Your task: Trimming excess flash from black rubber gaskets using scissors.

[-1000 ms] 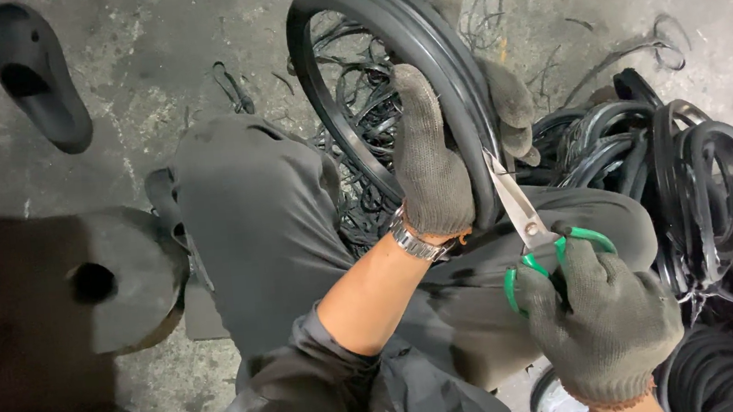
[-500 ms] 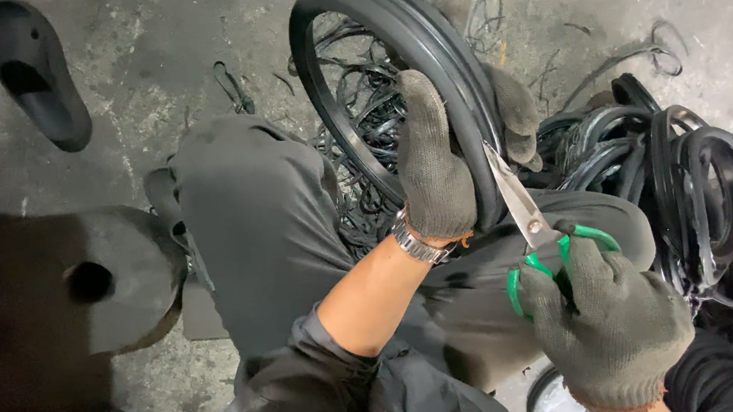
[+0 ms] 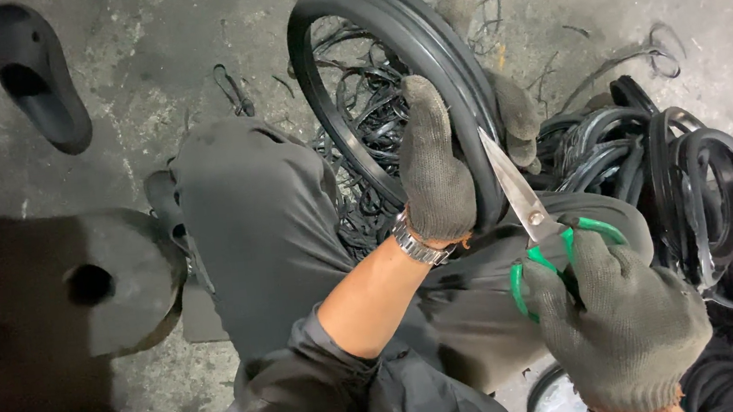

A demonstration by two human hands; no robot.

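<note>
Head view, nearest first: your right hand, gloved, is closed through the green handles of the scissors, low on the right. The blades point up and left with the tip against the rim of the black rubber ring; I cannot tell whether the blades are together or slightly apart. Your left hand, also gloved, with a wristwatch at the cuff, is clamped over the ring's near right edge, thumb side toward you and fingers wrapped behind. That hold stands the ring upright over your lap and seems to keep the rim steady and taut right where the blades meet it. The ring rises from between your knees toward the far side.

Room is tight on the right: stacked rubber rings sit just beside your scissor hand. Loose black trimmings lie beyond the ring. The left is more open concrete floor, with a dark slipper far left.
</note>
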